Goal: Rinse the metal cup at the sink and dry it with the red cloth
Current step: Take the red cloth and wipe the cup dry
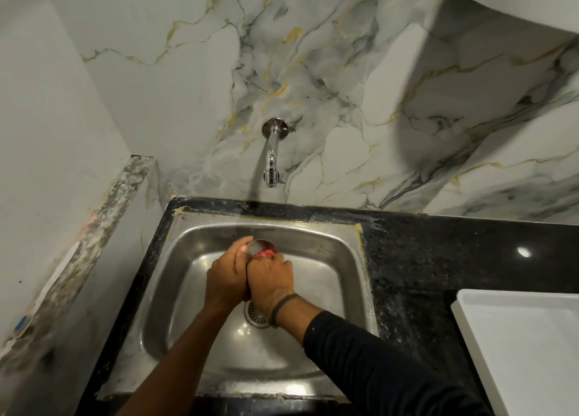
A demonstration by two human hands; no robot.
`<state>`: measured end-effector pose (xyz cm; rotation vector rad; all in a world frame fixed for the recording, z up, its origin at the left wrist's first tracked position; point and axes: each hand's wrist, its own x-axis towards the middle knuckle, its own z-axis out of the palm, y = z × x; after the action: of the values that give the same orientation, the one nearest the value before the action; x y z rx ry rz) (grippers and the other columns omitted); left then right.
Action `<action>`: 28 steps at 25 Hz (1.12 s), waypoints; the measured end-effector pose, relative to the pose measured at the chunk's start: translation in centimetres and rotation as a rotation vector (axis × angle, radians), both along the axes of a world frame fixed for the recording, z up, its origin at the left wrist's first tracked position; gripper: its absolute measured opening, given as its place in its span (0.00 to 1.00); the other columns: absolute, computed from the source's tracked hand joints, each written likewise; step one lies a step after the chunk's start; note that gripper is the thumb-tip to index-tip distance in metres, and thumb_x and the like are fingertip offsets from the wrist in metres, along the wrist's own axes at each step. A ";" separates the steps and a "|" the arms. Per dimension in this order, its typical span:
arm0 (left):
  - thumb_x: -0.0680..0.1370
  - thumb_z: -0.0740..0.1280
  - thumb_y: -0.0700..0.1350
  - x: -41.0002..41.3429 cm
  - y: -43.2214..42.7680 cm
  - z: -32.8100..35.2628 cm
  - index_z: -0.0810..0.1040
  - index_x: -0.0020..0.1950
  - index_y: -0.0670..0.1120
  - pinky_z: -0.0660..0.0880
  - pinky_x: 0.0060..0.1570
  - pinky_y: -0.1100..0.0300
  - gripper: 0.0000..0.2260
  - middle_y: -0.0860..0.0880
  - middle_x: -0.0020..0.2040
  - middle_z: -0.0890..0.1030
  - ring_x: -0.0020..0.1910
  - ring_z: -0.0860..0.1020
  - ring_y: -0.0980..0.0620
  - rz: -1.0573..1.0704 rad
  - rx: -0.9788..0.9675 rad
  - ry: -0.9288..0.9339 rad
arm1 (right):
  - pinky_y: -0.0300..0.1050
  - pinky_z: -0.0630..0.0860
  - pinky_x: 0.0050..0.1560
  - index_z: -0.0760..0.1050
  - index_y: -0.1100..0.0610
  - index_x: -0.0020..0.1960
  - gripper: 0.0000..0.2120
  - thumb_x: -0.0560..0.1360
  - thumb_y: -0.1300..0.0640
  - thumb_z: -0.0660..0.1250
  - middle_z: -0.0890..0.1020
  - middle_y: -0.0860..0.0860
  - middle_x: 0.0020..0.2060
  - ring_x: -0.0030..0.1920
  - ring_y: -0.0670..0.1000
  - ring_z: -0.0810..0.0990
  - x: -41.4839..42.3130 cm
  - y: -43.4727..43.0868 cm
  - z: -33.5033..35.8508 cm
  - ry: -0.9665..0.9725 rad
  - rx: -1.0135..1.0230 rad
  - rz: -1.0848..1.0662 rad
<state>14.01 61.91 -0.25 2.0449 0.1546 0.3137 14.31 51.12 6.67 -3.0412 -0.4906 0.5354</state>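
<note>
Hands meet over the sink point(316, 230): the left hand point(227, 277) has its grip around the cup point(259, 247) to steady it while the right hand point(271, 279) presses the cloth point(266, 254) against it, likely so drips fall into the basin.

Two hands are showing over one steel sink point(344, 246): a left hand point(227, 277) and a right hand point(271, 279). One metal cup point(258, 247), one red cloth point(266, 254), seemingly a single piece, one tap point(272, 152), one drain point(255, 317), one white tray point(526, 346), and one wristband point(283, 306) are showing.
</note>
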 end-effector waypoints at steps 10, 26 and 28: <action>0.84 0.54 0.51 0.0 1.1 -0.9 0.83 0.67 0.50 0.76 0.65 0.60 0.20 0.49 0.61 0.86 0.60 0.83 0.53 -0.036 0.017 -0.046 | 0.56 0.84 0.58 0.82 0.66 0.57 0.07 0.80 0.66 0.68 0.86 0.65 0.52 0.51 0.63 0.83 4.7 -3.3 0.5 0.934 0.637 -0.346; 0.82 0.65 0.61 0.8 4.0 0.2 0.89 0.46 0.52 0.83 0.32 0.61 0.18 0.49 0.42 0.90 0.41 0.89 0.51 0.019 -0.701 0.528 | 0.48 0.82 0.68 0.84 0.62 0.66 0.17 0.81 0.71 0.66 0.88 0.54 0.63 0.65 0.58 0.86 7.0 -8.2 0.9 0.537 1.482 -0.488; 0.82 0.66 0.60 1.2 4.3 0.8 0.88 0.50 0.48 0.83 0.36 0.57 0.18 0.46 0.44 0.90 0.44 0.89 0.48 -0.003 -0.679 0.550 | 0.45 0.80 0.72 0.84 0.61 0.67 0.18 0.81 0.70 0.65 0.88 0.50 0.63 0.67 0.52 0.85 6.6 -6.5 0.3 0.609 1.464 -0.392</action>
<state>15.23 66.18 0.59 1.4057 0.5194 -0.2866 20.92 44.63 6.95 -1.4225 -0.1047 0.6157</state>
